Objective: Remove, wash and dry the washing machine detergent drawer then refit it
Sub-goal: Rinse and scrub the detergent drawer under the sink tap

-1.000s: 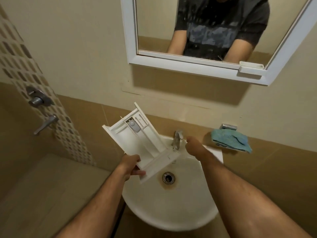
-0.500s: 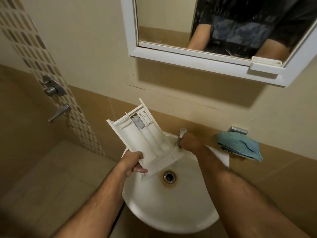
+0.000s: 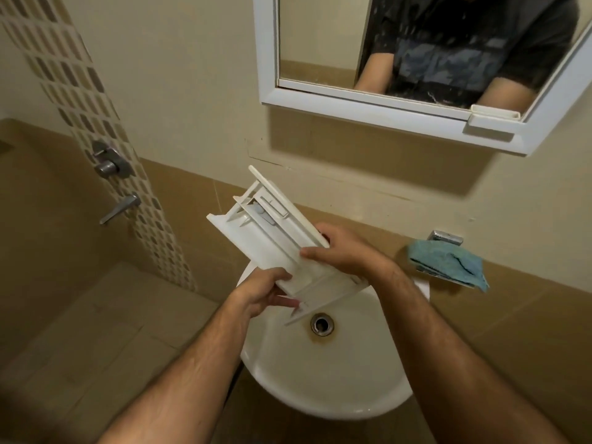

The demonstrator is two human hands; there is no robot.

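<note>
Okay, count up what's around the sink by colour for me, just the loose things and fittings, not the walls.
White: 3, the detergent drawer, the sink, the mirror frame
Blue: 1, the cloth
Metal: 4, the drain, the holder behind the cloth, the shower valve, the lever tap
Total: 8

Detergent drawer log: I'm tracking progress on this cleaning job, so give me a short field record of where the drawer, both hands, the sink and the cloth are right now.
drawer: white detergent drawer, held tilted above the sink, front panel lowest
left hand: left hand grips the drawer's lower left edge
right hand: right hand holds its right side
sink: white sink, drain open with rust staining, no water seen running
tap: hidden behind the hands
cloth: blue cloth on a wall holder right of the sink, untouched
</note>
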